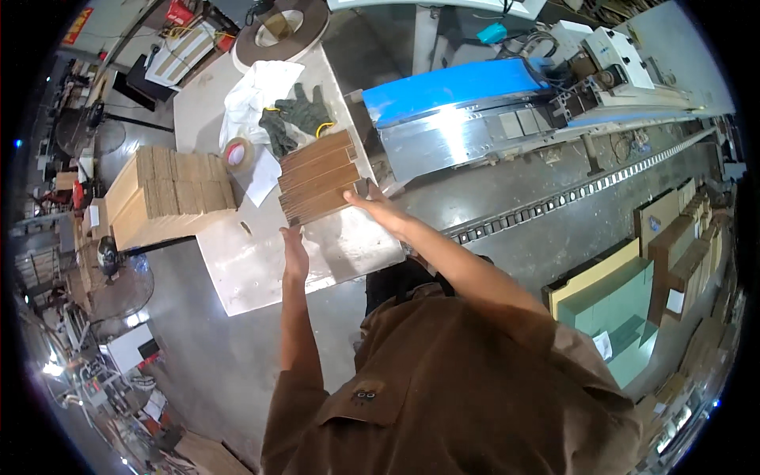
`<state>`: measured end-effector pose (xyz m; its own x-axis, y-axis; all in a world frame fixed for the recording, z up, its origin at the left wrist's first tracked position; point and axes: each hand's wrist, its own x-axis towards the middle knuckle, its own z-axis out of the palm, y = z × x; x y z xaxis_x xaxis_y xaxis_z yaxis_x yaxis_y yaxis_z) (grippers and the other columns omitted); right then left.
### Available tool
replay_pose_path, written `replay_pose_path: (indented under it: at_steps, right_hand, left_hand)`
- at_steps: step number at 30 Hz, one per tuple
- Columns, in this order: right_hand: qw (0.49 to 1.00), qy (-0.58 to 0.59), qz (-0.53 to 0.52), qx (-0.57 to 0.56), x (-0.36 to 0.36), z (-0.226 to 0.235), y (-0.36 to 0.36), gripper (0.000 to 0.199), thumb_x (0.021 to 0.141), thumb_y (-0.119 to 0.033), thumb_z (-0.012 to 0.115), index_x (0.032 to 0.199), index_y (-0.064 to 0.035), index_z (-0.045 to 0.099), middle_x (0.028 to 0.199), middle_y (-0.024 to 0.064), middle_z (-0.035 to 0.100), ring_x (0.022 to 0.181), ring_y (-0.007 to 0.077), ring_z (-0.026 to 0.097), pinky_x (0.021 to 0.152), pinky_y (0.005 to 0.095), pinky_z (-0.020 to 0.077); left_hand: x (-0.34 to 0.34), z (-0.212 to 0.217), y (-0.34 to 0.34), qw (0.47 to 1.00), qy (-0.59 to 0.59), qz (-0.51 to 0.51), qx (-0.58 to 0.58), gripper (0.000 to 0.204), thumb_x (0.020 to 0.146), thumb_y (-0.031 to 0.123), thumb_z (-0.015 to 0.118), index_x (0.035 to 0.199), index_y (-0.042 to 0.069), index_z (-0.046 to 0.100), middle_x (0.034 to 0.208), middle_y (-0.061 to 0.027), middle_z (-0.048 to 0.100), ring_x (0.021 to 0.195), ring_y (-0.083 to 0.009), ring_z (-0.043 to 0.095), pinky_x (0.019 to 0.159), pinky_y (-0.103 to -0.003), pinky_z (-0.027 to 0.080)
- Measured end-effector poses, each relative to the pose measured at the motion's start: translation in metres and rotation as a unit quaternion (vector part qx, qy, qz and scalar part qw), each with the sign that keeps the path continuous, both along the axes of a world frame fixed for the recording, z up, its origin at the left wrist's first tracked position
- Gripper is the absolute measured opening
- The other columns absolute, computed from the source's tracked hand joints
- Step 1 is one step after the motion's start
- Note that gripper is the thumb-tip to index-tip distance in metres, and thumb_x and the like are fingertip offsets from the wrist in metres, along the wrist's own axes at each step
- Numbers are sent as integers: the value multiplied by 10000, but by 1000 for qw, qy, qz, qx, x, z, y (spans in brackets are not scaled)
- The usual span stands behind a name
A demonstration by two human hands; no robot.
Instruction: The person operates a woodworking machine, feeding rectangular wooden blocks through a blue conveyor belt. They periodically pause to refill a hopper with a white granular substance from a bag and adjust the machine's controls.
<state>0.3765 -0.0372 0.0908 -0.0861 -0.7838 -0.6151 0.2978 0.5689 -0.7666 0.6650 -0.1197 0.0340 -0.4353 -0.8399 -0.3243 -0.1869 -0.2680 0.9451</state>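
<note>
Both bare hands reach out over a pale, scuffed worktop (348,241) to a set of brown, wood-grained flat planks (321,176), which lie side by side at a slant near its right edge, their left ends uneven. The left hand (294,255) is at the near left corner of the planks, its fingers touching that corner; they are mostly hidden, so I cannot tell how far they are closed or whether they grip. The right hand (378,210) is at the near right end, its thumb laid over the top face and its other fingers reaching round the end, partly closed on the wood. Just beyond the planks lies a pair of dark grey knitted gloves (305,112) with yellow cuff edging, next to a crumpled white cloth-like sheet (255,93). A tan roll of tape (237,153) and a white sheet of paper (264,180) lie to the left of the planks, near a tall stack of light brown boards (166,190) at the worktop's left side. A large brown coiled roll (309,32) sits at the far end. To the right stands a machine with a bright blue cover (451,89) and a shiny metal bed (431,146); a long chain-like track (546,207) runs past it. Pale green panels (609,305) stand farther right, above the grey floor (206,356).
</note>
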Motion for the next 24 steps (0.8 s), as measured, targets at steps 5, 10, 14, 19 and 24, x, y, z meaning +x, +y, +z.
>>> replay_pose_path:
  at_steps: [5, 10, 14, 19, 24]
  right_hand:
    - [999, -49, 16, -15, 5, -11, -26, 1284, 794, -805, 766, 1702, -54, 254, 1717, 226, 335, 1590, 359, 301, 1294, 494, 251]
    - [990, -105, 96, 3, 5, -1, -31, 1199, 828, -759, 760, 1686, -58, 299, 1721, 181, 341, 1592, 317, 291, 1292, 476, 223]
    - [976, -152, 147, -51, -17, 12, -15, 1231, 822, -674, 798, 1686, -20, 214, 1680, 190, 354, 1587, 296, 291, 1288, 425, 248]
    - [987, 6, 160, -29, -68, -32, 33, 1314, 814, -698, 783, 1670, 69, 148, 1715, 284, 203, 1634, 381, 147, 1322, 458, 190]
    - [993, -4, 115, 7, -184, 16, 68, 1370, 837, -686, 788, 1687, 79, 33, 1764, 279, 85, 1654, 364, 78, 1335, 468, 117]
  left_hand:
    - [-45, 36, -4, 999, -2, 34, 39, 832, 1139, 627, 256, 1692, 6, 245, 1739, -140, 308, 1597, -287, 270, 1301, -459, 156]
    - [-38, 28, -4, 989, 37, 117, 88, 766, 1107, 596, 405, 1663, 71, 358, 1667, -116, 444, 1516, -269, 389, 1220, -429, 235]
    - [-48, 27, 56, 964, 88, 224, 116, 725, 1018, 680, 520, 1453, 103, 576, 1329, -61, 671, 1193, -208, 595, 1013, -361, 383]
    - [-157, 70, 141, 944, 70, 310, 90, 705, 1077, 553, 388, 1503, 6, 518, 1497, -137, 605, 1417, -288, 533, 1201, -503, 326]
    - [-235, 41, 155, 954, 94, 278, 69, 644, 1063, 534, 417, 1475, 54, 537, 1464, -116, 645, 1417, -266, 542, 1180, -437, 296]
